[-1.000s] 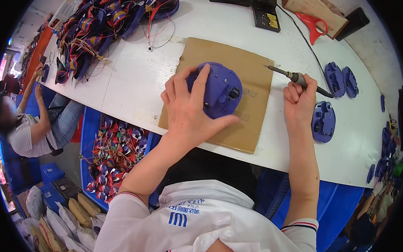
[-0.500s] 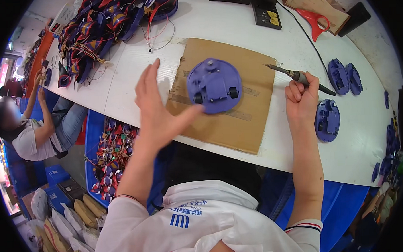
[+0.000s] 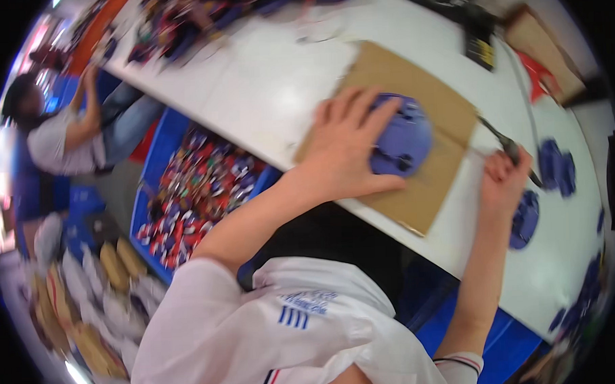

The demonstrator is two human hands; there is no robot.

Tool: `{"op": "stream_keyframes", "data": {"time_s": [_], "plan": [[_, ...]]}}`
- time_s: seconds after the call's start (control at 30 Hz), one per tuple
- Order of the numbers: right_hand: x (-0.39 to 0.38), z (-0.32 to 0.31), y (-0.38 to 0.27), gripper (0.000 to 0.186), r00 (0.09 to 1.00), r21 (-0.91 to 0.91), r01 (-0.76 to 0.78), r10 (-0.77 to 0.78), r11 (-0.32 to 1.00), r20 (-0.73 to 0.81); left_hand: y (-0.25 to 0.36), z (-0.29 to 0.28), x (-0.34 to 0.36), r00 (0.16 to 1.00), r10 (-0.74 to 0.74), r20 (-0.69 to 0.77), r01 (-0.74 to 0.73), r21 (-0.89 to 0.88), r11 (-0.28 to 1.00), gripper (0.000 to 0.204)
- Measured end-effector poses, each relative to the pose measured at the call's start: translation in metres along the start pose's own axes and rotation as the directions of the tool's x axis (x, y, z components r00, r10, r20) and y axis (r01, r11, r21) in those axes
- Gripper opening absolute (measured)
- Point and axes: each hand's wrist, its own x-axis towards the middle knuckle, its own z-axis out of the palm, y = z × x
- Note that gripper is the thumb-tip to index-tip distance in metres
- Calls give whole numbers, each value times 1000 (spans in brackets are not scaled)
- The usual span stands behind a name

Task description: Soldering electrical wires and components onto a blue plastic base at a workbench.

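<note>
A round purple plastic base with small black wheels [image 3: 404, 138] lies on a sheet of brown cardboard. My left hand [image 3: 343, 150] is at its left side, fingers spread over the far left edge and thumb stretched out below the near edge. Blur hides whether the palm touches the base. In my right hand [image 3: 505, 182], to the right of the cardboard, is a soldering iron [image 3: 506, 144], gripped in curled fingers. Its tip points up and left, over the cardboard's right edge.
Beneath the base is the cardboard [image 3: 447, 119] on a white table [image 3: 270, 78]. More purple bases [image 3: 524, 219] lie at the right. Red scissors [image 3: 539, 75] and a black stand [image 3: 478, 47] are farther back. A blue bin [image 3: 146, 218] of parts stands at left; beyond sits another person [image 3: 65, 133].
The whole view has turned and is blurred. My left hand has moved right, from beside the purple base to over its left edge. The soldering iron stays in my right hand.
</note>
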Motion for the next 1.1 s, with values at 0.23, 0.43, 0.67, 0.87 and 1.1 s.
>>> {"op": "stream_keyframes", "data": {"time_s": [0.23,0.43,0.67,0.87,1.1], "plan": [[19,-17,0,14,983,59,-100,90,993,159,-131,-72,-92,454,-537,-711,396,-379,836,8],[67,-89,-26,14,961,-35,-228,231,973,151,-238,-114,-277,506,-742,-440,839,50,542,27],[44,-66,-7,15,956,-120,-240,257,963,144,-174,-44,-340,699,-698,156,377,750,544,58],[21,-27,12,16,970,-121,-174,191,977,152,-135,-145,-255,333,-924,187,552,757,351,51],[-10,19,15,17,997,-72,44,-39,996,68,-112,-263,-176,684,-716,141,603,-661,446,74]]}}
